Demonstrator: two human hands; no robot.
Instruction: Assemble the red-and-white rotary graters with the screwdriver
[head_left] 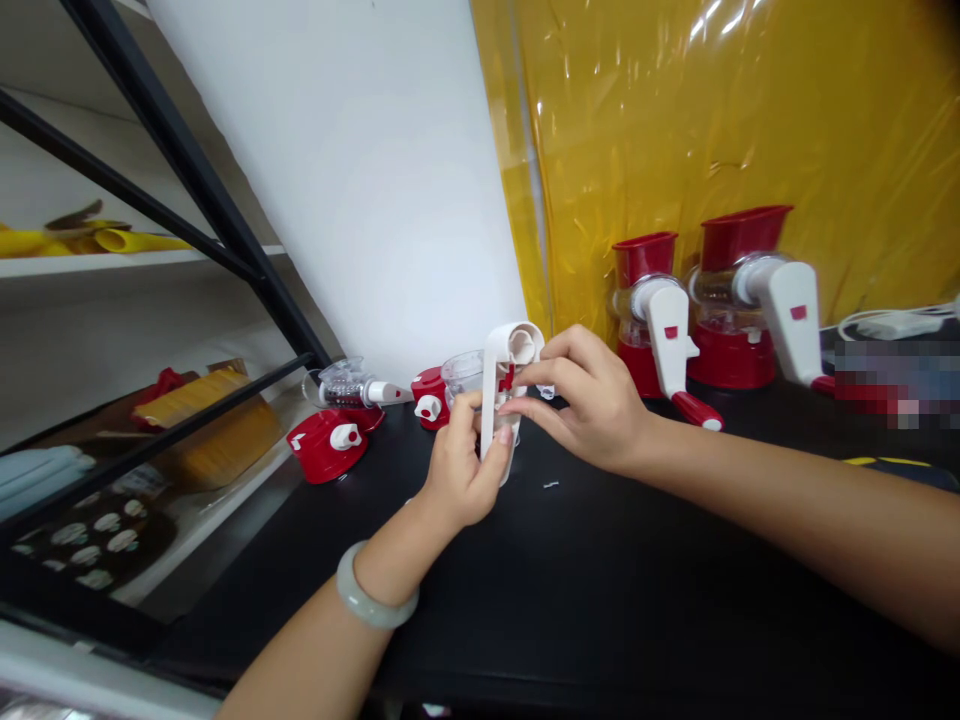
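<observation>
My left hand (463, 468) is closed around the lower part of a white plastic crank handle (490, 385), held upright above the black table with its hollow inner side showing. A round socket (523, 346) is at its upper end. My right hand (596, 405) pinches at a small red plastic piece (508, 377) inside the hollow; the fingertips partly hide it. Below the hands, a small screw (551, 485) lies on the black table (592, 580). Behind the left hand, a red base with a clear plastic body (461, 372) is partly hidden.
Two assembled red-and-white rotary graters (651, 310) stand at the right, before a yellow plastic curtain (720, 110). At the left are a red base (328, 447) and a clear grater body (345, 383). A black-framed shelf (187, 190) borders the table's left side.
</observation>
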